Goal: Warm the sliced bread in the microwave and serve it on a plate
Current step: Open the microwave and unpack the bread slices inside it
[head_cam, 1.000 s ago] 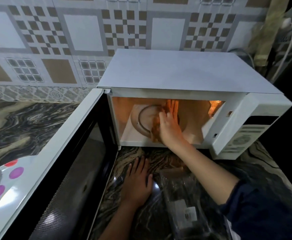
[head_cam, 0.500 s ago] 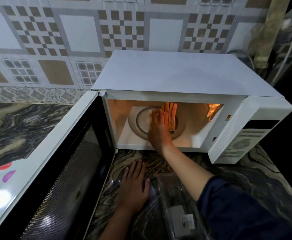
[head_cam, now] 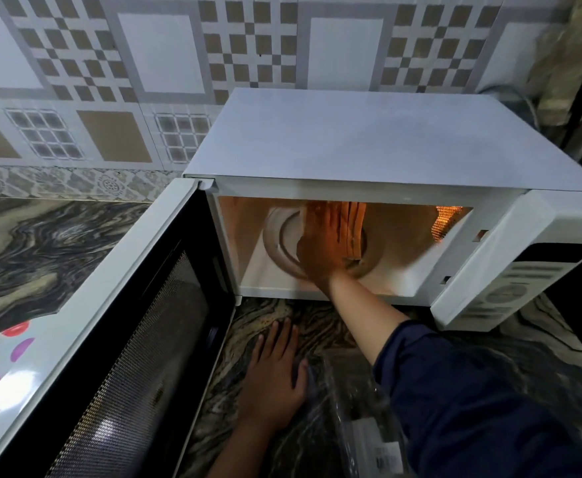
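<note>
A white microwave (head_cam: 379, 146) stands on the marbled counter with its door (head_cam: 117, 343) swung wide to the left and its inside lit orange. Several bread slices (head_cam: 354, 231) stand on edge on the glass turntable (head_cam: 279, 250). My right hand (head_cam: 324, 243) reaches into the cavity, fingers straight and together, flat against the left side of the slices. My left hand (head_cam: 276, 377) lies palm down on the counter in front of the microwave, fingers spread, touching the edge of a clear plastic bread bag (head_cam: 362, 415).
A white plate with red and purple dots (head_cam: 10, 357) shows at the far left, partly hidden behind the open door. The control panel (head_cam: 520, 281) is at the microwave's right. A patterned tiled wall runs behind; cables hang at the top right.
My right hand has opened from around the slices and now lies flat against their left side, further into the cavity. The left hand has stayed on the counter.
</note>
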`<state>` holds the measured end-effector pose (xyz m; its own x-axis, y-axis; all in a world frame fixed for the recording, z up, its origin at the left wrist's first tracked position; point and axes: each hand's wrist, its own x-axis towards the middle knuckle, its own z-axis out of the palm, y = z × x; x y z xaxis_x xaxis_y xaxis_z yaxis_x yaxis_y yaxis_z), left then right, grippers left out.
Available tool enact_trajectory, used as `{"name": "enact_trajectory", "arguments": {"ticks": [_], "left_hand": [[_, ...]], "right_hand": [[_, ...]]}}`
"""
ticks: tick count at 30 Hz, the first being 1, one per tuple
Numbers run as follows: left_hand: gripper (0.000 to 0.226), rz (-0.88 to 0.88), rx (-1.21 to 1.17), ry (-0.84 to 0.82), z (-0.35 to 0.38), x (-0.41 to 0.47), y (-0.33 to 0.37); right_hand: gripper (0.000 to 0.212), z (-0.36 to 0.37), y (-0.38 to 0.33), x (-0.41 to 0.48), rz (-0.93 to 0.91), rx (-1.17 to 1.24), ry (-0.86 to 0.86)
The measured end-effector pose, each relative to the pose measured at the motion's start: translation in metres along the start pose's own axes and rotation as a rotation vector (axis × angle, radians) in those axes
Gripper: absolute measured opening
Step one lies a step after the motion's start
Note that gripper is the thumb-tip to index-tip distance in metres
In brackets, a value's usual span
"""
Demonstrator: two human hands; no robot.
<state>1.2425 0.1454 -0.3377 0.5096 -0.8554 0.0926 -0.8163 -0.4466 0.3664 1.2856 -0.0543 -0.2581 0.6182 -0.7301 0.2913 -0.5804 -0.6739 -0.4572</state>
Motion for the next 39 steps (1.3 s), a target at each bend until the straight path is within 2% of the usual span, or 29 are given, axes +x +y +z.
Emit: {"name": "enact_trajectory", "arguments": {"ticks": [4, 8, 13, 15, 17, 19, 21, 23, 26, 29, 33, 37, 39], "left_hand": [[0.061, -0.039, -0.002, -0.052, -0.003, -0.001, 0.002], [0.069, -0.012, -0.007, -0.001, 0.001, -0.002, -0.001], [0.072, -0.027, 0.005, -0.019, -0.001, -0.003, 0.001], [0.071, -0.019, 0.021, -0.02, 0.0, -0.003, 0.0], [0.071, -0.014, 0.024, -0.032, 0.001, -0.003, -0.001], [0.074, -0.012, 0.01, -0.035, 0.002, -0.003, -0.001], [0.077, -0.017, 0.002, -0.047, 0.003, -0.003, -0.002], [0.081, -0.03, 0.017, -0.076, 0.002, -0.007, 0.001], [0.075, -0.095, -0.016, -0.118, -0.004, -0.026, 0.015], [0.053, -0.165, -0.152, -0.101, -0.008, -0.059, 0.036], [0.037, -0.265, -0.532, -0.037, -0.013, -0.098, 0.061], [0.037, -0.372, -0.822, 0.042, -0.017, -0.129, 0.091], [0.03, -0.422, -0.96, 0.035, -0.014, -0.138, 0.106]], "right_hand": [[0.068, 0.006, 0.0, -0.002, 0.029, 0.075, -0.067], [0.068, 0.002, -0.001, -0.007, 0.022, 0.084, -0.101], [0.065, -0.008, 0.003, -0.012, -0.043, 0.058, -0.004], [0.054, -0.014, 0.008, -0.02, -0.051, 0.065, 0.014], [0.036, -0.027, 0.009, -0.035, 0.021, 0.132, -0.019], [0.029, -0.046, 0.011, -0.053, 0.065, 0.178, -0.032], [0.039, -0.069, 0.015, -0.075, 0.024, 0.12, -0.072], [0.049, -0.09, 0.021, -0.098, 0.073, 0.171, -0.082], [0.048, -0.112, 0.032, -0.139, 0.107, 0.277, -0.066], [0.047, -0.128, 0.042, -0.191, 0.13, 0.357, -0.115], [0.051, -0.134, 0.062, -0.256, 0.221, 0.436, -0.217], [0.059, -0.133, 0.069, -0.304, 0.357, 0.526, -0.345], [0.059, -0.131, 0.07, -0.32, 0.387, 0.505, -0.371]]}}
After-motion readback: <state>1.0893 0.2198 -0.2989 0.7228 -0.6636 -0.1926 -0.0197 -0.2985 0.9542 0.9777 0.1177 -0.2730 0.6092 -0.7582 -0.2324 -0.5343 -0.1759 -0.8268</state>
